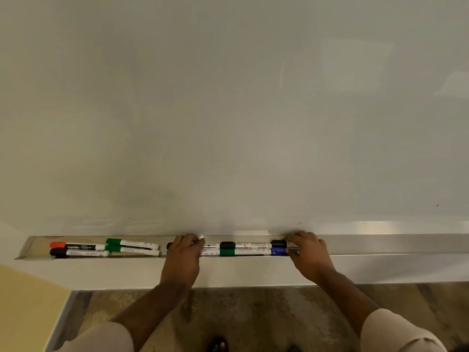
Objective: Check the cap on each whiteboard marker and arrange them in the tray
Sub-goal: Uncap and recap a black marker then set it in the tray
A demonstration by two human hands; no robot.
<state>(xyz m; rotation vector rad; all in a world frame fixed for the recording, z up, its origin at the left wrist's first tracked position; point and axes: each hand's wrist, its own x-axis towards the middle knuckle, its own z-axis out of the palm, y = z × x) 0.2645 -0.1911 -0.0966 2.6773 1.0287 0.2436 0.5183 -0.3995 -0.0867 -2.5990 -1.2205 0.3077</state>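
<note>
Markers were lying in the tray under the whiteboard, paired end to end in two rows. Left hand was curled over the pair beneath it, fingertips on the barrels; a real clamp versus a resting press could not be told. Right hand was cupped at the black cap and blue cap, which sat just left of its fingers, thumb under the front edge; grip state likewise could not be told. Between the hands, a black-capped marker and a green-capped marker were seen lined up. Well left of the left hand, four more were laid: red-capped, black-capped, two green-capped. Judged step: rows being squared up and caps pressed home. Best done by pushing axially from both ends toward each other, barrels kept flat against the tray floor so nothing rides up. Each cap should be seated until no gap is left. Loose left group looked not yet aligned.
</note>
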